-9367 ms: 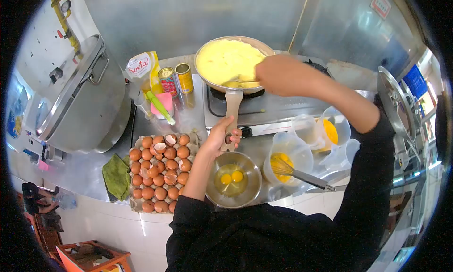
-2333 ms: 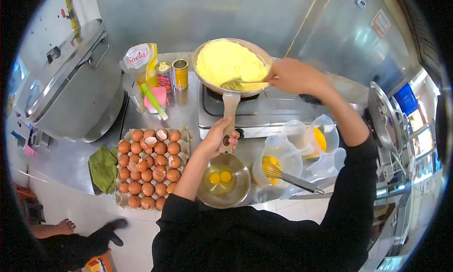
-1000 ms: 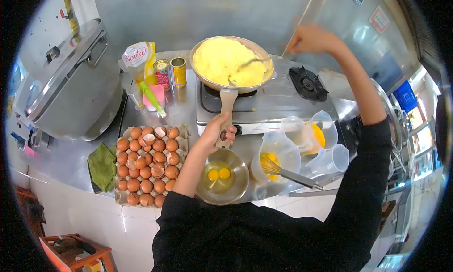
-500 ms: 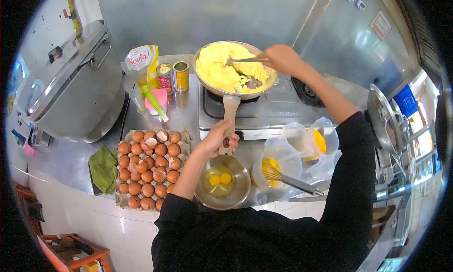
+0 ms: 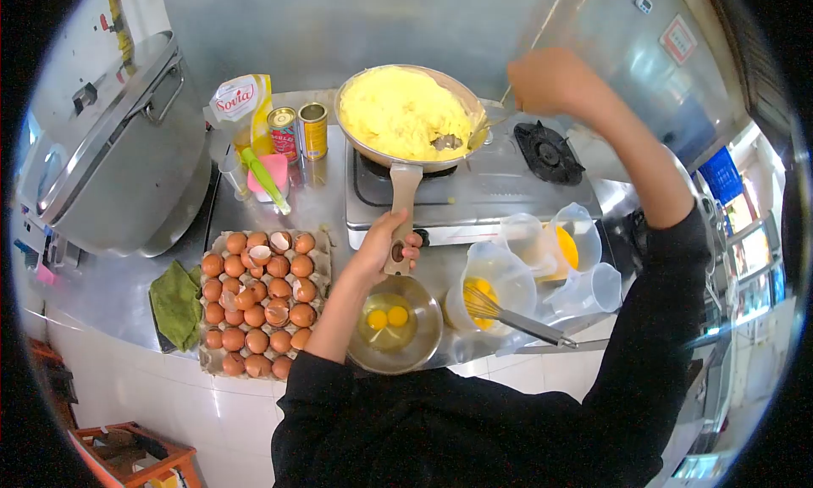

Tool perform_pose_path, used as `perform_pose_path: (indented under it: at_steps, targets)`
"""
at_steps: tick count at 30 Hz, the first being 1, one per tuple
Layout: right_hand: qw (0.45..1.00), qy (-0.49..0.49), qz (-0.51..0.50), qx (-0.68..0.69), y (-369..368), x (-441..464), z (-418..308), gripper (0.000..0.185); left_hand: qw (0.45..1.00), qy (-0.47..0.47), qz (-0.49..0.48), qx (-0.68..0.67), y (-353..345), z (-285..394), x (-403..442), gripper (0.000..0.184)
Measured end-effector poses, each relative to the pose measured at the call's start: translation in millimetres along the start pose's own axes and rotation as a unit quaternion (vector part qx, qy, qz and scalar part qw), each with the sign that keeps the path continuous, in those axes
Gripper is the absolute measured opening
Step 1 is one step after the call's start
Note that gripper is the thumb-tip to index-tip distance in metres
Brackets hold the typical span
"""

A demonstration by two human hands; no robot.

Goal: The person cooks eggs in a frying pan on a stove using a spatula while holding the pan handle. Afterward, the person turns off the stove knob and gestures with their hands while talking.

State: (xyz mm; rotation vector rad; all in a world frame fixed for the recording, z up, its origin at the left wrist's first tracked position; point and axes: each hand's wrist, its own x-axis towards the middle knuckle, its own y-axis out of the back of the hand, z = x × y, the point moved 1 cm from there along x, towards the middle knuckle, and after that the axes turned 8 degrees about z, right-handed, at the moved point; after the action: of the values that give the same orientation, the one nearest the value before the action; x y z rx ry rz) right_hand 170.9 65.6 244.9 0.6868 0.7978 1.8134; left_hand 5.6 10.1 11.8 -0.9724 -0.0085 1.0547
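My left hand (image 5: 389, 246) is wrapped round the handle of the frying pan (image 5: 405, 183), which rests on the stove's left burner. Pale yellow mash (image 5: 402, 107) fills most of the pan, with a bare patch at its lower right. My right hand (image 5: 546, 81), slightly blurred, is closed on a metal spatula (image 5: 484, 129) whose head is at the pan's right rim. Below the pan handle sits a steel bowl (image 5: 432, 323) holding two yolks in egg white.
An egg tray (image 5: 324, 268) with eggs and cracked shells lies left of the bowl, beside a green cloth (image 5: 176, 306). Plastic jugs (image 5: 518, 276) and a whisk (image 5: 529, 325) are at right. Cans (image 5: 313, 132) and a large pot (image 5: 127, 166) stand at left.
My right hand has moved up and right, bringing the spatula from the middle of the mash to the pan's right rim. My left hand still holds the handle.
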Motion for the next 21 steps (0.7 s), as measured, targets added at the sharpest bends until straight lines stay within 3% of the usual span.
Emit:
perform_pose_path:
  at_steps: [4, 7, 11, 13, 16, 19, 21]
  targets:
    - [0.999, -0.017, 0.013, 0.042, -56, -3, -24, 0.013, 1.0, -0.017, -0.005, 0.013, 1, 0, -1, 0.02]
    - [0.997, 0.021, 0.071, 0.028, -101, 17, -29, 0.009, 0.999, -0.017, -0.007, 0.032, 0, 2, -3, 0.021]
    - [0.974, 0.152, 0.166, -0.021, -125, 50, -8, 0.007, 0.999, -0.004, -0.014, 0.036, 6, 2, 2, 0.022]
    - [0.953, 0.196, 0.225, -0.048, -108, 50, 1, 0.006, 0.999, -0.001, -0.018, 0.033, 6, 1, 3, 0.021]
    - [0.962, 0.187, 0.179, -0.085, -62, 34, 9, 0.007, 0.999, -0.008, -0.023, 0.031, 6, 1, 2, 0.02]
    - [0.978, 0.112, 0.166, 0.057, -24, 8, 12, 0.019, 0.999, -0.017, -0.015, 0.041, 3, 1, 3, 0.021]
    - [0.992, 0.071, 0.099, 0.042, 4, -14, 6, 0.017, 0.999, -0.011, -0.015, 0.033, 3, 1, 3, 0.021]
